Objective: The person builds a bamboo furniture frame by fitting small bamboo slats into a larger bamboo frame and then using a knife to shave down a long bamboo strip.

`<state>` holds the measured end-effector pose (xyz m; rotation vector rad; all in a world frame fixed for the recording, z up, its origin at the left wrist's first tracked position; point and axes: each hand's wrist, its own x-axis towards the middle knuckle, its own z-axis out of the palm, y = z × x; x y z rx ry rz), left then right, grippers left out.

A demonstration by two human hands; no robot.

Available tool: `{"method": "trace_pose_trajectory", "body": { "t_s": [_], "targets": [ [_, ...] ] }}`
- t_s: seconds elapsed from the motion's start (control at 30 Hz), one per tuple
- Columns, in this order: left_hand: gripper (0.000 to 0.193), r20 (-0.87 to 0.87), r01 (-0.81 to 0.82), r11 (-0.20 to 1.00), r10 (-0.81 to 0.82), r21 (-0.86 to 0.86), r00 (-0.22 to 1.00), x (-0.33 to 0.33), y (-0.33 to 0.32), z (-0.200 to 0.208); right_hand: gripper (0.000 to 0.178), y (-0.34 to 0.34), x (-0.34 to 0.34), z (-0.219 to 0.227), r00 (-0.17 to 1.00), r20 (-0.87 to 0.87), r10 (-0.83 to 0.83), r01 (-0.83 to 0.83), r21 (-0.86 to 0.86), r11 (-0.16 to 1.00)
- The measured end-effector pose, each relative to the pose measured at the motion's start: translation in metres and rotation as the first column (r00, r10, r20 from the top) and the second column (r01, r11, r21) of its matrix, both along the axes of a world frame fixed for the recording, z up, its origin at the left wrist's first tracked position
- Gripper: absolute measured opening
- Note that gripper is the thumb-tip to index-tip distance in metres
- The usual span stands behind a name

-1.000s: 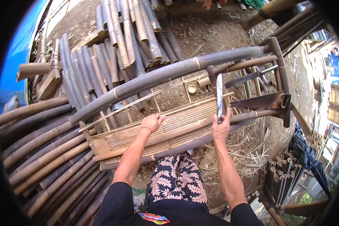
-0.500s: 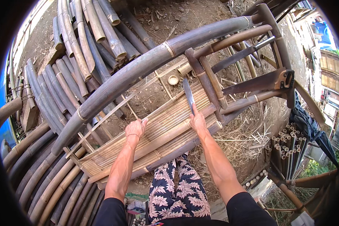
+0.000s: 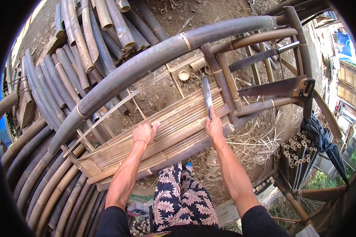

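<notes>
A long slatted bamboo panel [image 3: 174,126] lies slantwise in front of me, its thin pale strips running from lower left to upper right. At its far edge my left hand [image 3: 145,133] is closed over the outer strips, thumb out along the top; the fingertips are partly hidden. My right hand [image 3: 214,127] grips a knife [image 3: 207,96] with a long, flat metal blade, which points away from me over the panel's right part. The knife's handle is mostly covered by my fingers. A thick, dark curved bamboo pole [image 3: 142,57] arches beyond the panel as part of its frame.
A handsaw [image 3: 273,87] and a long dark blade with a pale handle [image 3: 257,59] rest on the frame's right end. Bamboo poles [image 3: 47,185] are piled at the left. Shavings [image 3: 249,154] litter the ground; cut bamboo pieces [image 3: 298,154] stand bundled at the right.
The knife and my right hand have shifted slightly right and nearer, the blade turning a little. My left hand keeps its hold on the strips. The whole view has shifted a little.
</notes>
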<state>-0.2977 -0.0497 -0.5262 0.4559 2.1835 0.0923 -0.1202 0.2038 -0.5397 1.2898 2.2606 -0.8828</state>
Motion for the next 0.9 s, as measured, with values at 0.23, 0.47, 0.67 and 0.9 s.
{"method": "trace_pose_trajectory", "body": {
  "t_s": [0.23, 0.47, 0.67, 0.9],
  "targets": [
    [0.056, -0.089, -0.089, 0.995, 0.092, 0.037, 0.992, -0.001, -0.002, 0.009, 0.061, 0.012, -0.003, -0.001, 0.997, -0.068, 0.026, -0.028, -0.037, 0.999],
    [0.054, -0.084, -0.151, 0.988, 0.153, 0.035, 0.985, -0.015, 0.008, 0.0, 0.06, 0.016, -0.039, -0.025, 0.999, -0.03, 0.018, -0.02, -0.052, 0.998],
    [0.053, 0.058, -0.142, 0.99, 0.143, -0.027, 0.988, -0.019, 0.011, -0.006, 0.059, 0.022, -0.028, -0.031, 1.0, 0.003, 0.016, -0.016, -0.067, 0.998],
    [0.089, -0.21, 0.204, 0.969, -0.172, 0.141, 0.962, 0.012, 0.005, -0.05, 0.06, 0.036, -0.048, -0.017, 0.938, 0.289, 0.192, -0.192, -0.027, 0.981]
  ]
}}
